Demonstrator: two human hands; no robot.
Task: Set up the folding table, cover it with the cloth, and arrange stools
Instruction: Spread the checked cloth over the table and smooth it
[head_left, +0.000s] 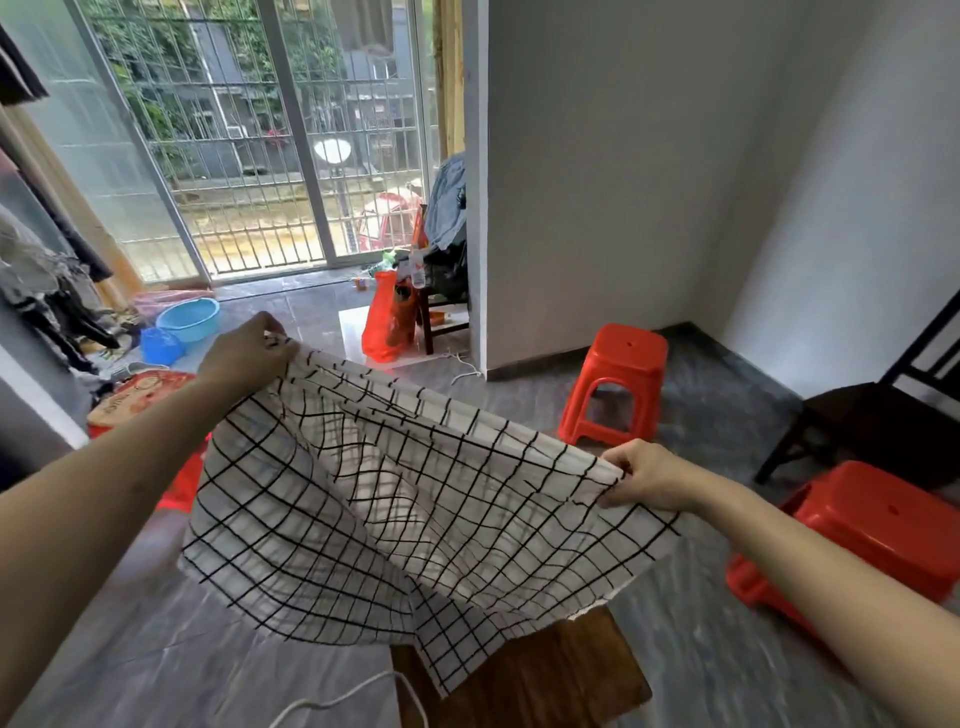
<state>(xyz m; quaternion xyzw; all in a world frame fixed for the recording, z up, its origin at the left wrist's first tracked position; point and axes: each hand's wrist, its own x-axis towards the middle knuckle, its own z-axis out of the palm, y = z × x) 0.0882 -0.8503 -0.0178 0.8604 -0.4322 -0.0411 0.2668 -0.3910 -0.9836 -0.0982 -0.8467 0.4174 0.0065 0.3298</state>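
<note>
While both hands (244, 356) (647, 475) pinch the cloth (395, 499), it hangs above the wooden table (545, 675) — grey floor (156, 649).

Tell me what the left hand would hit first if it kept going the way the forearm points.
Judging loosely, the left hand gripping the checked cloth points up and away toward the orange plastic bag by the dark chair. The floor between looks free, though depth is hard to read.

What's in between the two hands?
In the head view, the checked cloth stretches between the left hand and the right hand; each pinches an edge.
</note>
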